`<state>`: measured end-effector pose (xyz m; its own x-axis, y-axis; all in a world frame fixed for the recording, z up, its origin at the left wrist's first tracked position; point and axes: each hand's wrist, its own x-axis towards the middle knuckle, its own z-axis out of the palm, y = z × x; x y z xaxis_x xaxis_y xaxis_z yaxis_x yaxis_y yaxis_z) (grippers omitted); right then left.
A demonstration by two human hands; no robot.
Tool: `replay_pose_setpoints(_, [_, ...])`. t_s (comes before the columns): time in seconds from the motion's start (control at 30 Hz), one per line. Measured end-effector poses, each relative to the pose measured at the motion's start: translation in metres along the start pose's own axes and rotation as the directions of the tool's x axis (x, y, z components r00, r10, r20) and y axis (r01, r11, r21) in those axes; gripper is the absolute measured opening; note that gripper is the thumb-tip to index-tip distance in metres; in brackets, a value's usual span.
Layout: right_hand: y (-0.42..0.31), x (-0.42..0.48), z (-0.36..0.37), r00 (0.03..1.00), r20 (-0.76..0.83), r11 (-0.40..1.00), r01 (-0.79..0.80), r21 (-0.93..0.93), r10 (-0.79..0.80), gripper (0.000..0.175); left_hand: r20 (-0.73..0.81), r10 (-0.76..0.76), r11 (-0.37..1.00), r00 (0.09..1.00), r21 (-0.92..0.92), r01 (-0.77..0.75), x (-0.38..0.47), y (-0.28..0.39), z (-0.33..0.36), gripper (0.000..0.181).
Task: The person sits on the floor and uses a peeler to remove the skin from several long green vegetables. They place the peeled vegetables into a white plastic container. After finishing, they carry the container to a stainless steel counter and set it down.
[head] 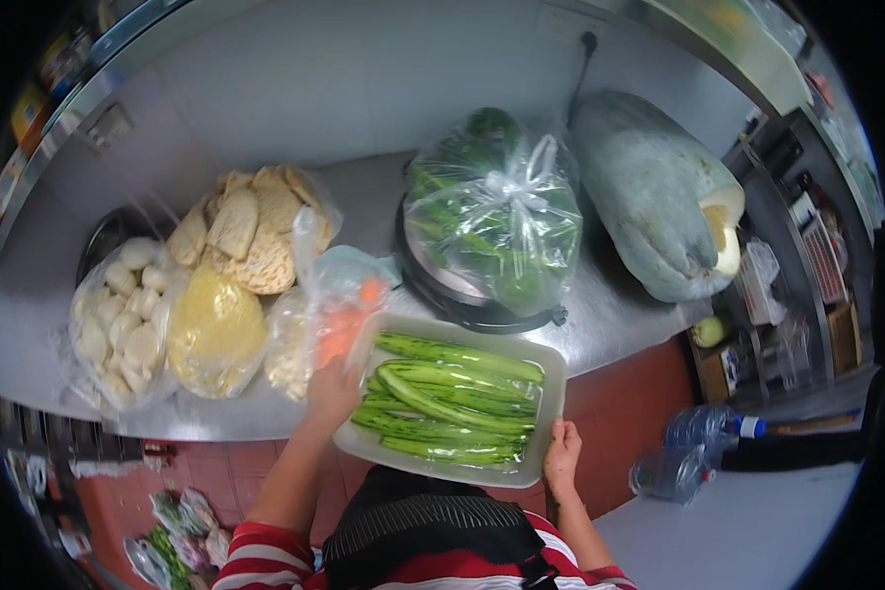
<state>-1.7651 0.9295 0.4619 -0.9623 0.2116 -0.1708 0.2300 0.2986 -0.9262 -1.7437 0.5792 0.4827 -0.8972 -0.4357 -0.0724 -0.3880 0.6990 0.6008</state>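
Note:
Between my two hands is a pale plastic tub (pixel 451 472) with several long green peeled gourds (pixel 450 405) lying in water. My left hand (pixel 333 391) grips its left rim, and my right hand (pixel 563 453) holds the lower right corner. The tub is in front of my apron, at the front edge of the steel counter (pixel 612 324). Just beyond my left hand sit a clear bag of orange pieces (pixel 343 321) and a bag of small pale pieces (pixel 289 369). The fingers under the tub are hidden.
Along the counter are bagged peeled white bulbs or roots (pixel 129 317), a bag of yellow food (pixel 216 332), flatbread pieces (pixel 254 228), bagged green vegetables (pixel 494 221) on a round black-rimmed appliance (pixel 450 295), and a cut winter melon (pixel 649 192). Shelving (pixel 789 214) and plastic bottles (pixel 697 428) stand right.

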Motion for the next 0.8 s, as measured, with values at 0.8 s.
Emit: replay_pose_setpoints(0.8, [-0.025, 0.089, 0.024, 0.997, 0.075, 0.981, 0.035, -0.193, -0.021, 0.04, -0.147, -0.113, 0.895, 0.983, -0.445, 0.036, -0.009, -0.024, 0.034, 0.016])
